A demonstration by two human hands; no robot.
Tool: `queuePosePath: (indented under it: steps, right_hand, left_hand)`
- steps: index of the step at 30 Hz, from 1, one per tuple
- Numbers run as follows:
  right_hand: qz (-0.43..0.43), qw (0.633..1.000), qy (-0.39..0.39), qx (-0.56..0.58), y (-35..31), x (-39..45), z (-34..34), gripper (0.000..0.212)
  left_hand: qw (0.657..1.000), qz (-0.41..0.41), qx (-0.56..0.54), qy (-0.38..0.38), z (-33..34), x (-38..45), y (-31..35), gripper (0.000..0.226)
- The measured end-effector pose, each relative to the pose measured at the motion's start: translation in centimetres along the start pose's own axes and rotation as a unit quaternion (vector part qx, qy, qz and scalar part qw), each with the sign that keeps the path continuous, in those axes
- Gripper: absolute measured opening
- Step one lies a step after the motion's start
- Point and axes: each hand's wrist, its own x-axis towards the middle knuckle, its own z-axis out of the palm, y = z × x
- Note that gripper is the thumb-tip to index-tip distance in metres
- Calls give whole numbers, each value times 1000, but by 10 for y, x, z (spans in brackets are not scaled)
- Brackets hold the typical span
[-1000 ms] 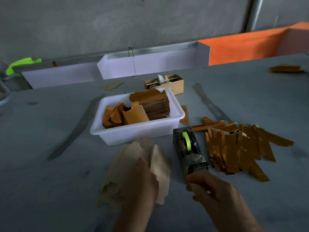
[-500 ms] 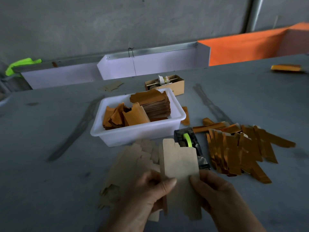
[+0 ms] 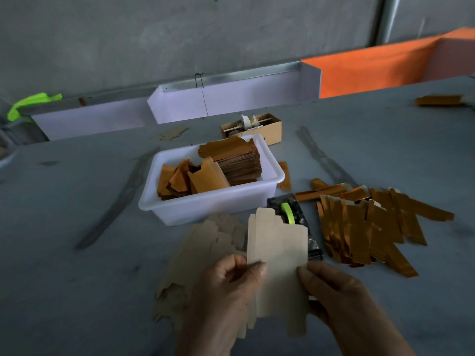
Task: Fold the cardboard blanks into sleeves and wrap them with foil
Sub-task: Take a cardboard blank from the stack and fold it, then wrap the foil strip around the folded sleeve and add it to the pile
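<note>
While the blank [image 3: 279, 263] is held up off the bench [image 3: 77, 291] near the body, it's pinched from both sides: the left hand [image 3: 226, 291] has its thumb on the left edge, and the right hand [image 3: 341, 299] has its thumb on the right edge, fingers tucked behind. Both grips are closed on the card, none held wide. It's probably kept flat and upright like that so the creases can be found and the panels bent round into a sleeve; folding looks barely started.

The rest of the blanks [image 3: 205, 253] are fanned out just left of it, within easy reach. The tape dispenser [image 3: 295, 219] is parked right behind the held card, presumably so a strip can be pulled without stretching. Foil strips [image 3: 372, 224] are spread to the right, handy for wrapping. The white tub [image 3: 210, 204] further back is loaded with gold pieces, likely finished ones, though that can't be confirmed from here.
</note>
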Motion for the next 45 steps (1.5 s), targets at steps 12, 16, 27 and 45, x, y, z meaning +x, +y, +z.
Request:
queuePosePath:
  steps: [12, 16, 27, 45]
  right_hand:
    - [-194, 931, 108, -291, 7, -10, 5, 16]
    - [-256, 902, 91, -337, 12, -14, 15, 24]
    - [-181, 958, -39, -217, 6, -12, 11, 10]
    - [-37, 999, 11, 3, 6, -3, 8, 7]
  left_hand:
    - [995, 25, 23, 90, 22, 3, -13, 6]
    - [987, 56, 72, 128, 28, 3, -18, 13]
    - [997, 43, 15, -66, 13, -2, -13, 21]
    - [998, -5, 43, 43, 18, -6, -23, 3]
